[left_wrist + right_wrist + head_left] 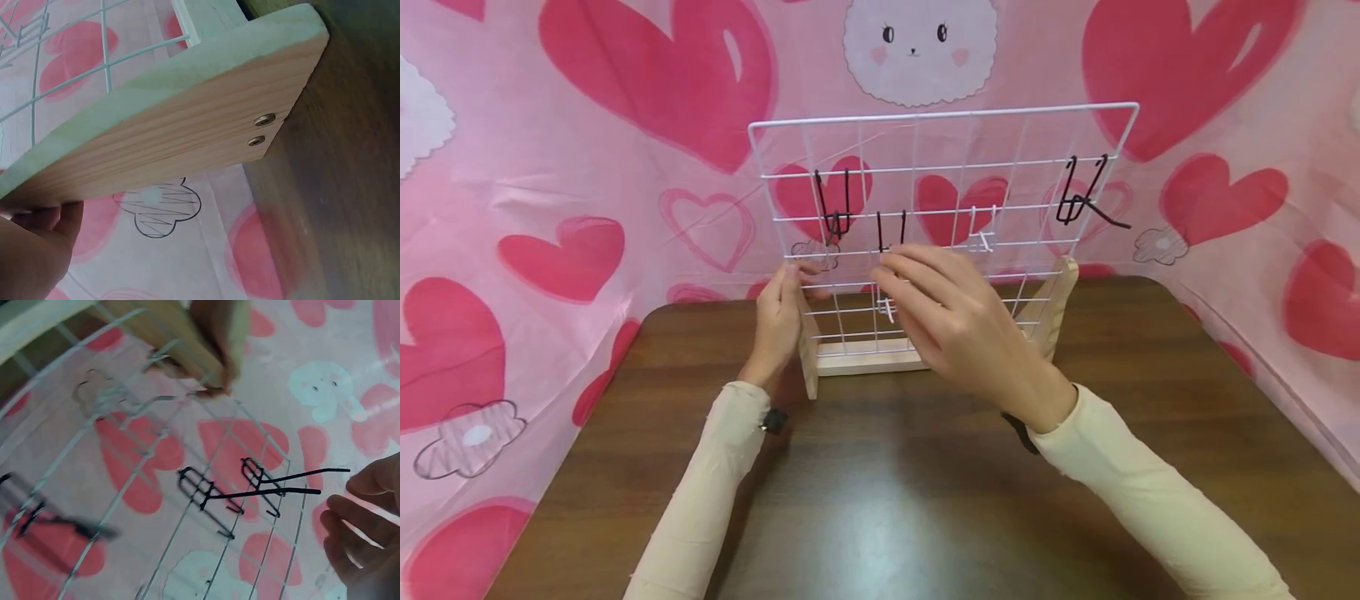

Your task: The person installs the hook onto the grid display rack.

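Note:
A white wire grid panel [940, 171] stands on the table in a light wooden stand. My left hand [777, 321] grips the upper end of the stand's left side piece [175, 125]. In front of the panel's middle, my right hand [958, 321] has its fingers loosely bent beside a black hook [891, 229]. In the right wrist view, this hand [369, 531] is next to the free ends of two black hooks, which show no contact. Another black hook [832, 212] hangs at upper left, and one [1082, 196] at upper right. White hooks [981, 229] hang lower down.
The brown wooden table [865, 500] extends in front of the stand. A wooden crossbar [868, 360] joins the stand's side pieces near the table. Behind everything hangs pink cloth [625, 208] printed with hearts.

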### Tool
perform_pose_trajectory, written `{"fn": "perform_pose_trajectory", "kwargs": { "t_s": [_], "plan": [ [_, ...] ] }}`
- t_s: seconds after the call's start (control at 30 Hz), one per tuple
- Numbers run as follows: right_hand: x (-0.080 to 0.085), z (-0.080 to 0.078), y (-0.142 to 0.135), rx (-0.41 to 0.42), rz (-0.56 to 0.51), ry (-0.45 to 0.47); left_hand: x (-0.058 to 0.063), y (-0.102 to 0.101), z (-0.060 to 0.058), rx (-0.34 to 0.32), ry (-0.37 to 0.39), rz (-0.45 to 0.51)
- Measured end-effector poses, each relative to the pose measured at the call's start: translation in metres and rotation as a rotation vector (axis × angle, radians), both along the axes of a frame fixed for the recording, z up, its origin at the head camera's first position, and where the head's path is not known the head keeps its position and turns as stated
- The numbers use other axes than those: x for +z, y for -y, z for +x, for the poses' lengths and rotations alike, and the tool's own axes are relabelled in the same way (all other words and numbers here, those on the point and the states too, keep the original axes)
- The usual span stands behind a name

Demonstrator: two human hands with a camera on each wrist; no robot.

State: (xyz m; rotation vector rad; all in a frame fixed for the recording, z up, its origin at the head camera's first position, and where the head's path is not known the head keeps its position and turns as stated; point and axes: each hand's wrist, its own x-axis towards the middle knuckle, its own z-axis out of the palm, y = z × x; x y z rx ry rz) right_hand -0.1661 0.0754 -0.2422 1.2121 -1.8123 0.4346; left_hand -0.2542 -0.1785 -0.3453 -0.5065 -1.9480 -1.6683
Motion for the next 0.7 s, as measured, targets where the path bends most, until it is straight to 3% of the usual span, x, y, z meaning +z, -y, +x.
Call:
{"fn": "perform_pose_trajectory", "kwargs": {
  "t_s": [0.13,0.23,0.33,0.53,0.7],
  "plan": [
    [-0.022,0.011,-0.019,-0.039,0.044,-0.059,0.003,0.006,0.001,0.167,-0.029,-0.147],
    [-0.042,0.015,-0.036,-0.044,0.059,-0.051,0.003,0.012,0.006,0.291,-0.036,-0.293],
    [-0.065,0.019,-0.056,-0.047,0.053,0.006,-0.001,0.019,0.016,0.337,-0.023,-0.435],
    [-0.106,0.022,-0.107,-0.121,0.009,0.124,0.0,0.036,0.063,0.358,0.006,-0.776],
    [-0.127,0.028,-0.147,-0.249,-0.041,0.251,-0.002,0.05,0.108,0.331,-0.045,-0.951]
  ]
}}
